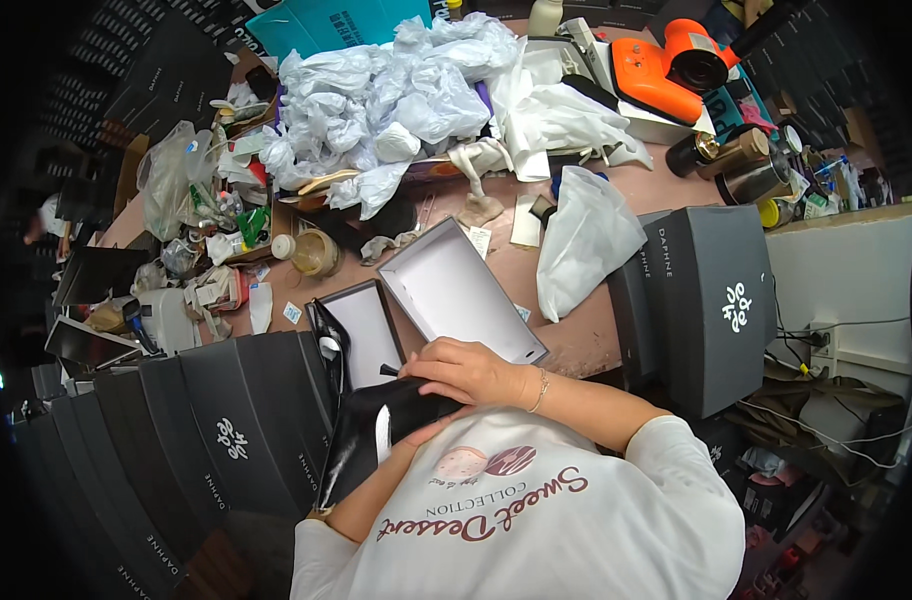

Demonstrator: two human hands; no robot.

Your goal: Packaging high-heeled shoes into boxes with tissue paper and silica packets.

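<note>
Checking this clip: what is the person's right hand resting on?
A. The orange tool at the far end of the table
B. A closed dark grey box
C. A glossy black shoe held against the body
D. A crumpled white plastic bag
C: the right hand lies on the black shoe, next to the open shoe box.

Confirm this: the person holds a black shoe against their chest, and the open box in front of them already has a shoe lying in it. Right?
Not quite. The head view shows the open box empty, its white inside bare. The rest holds: the right hand presses the black shoe against the chest.
</note>
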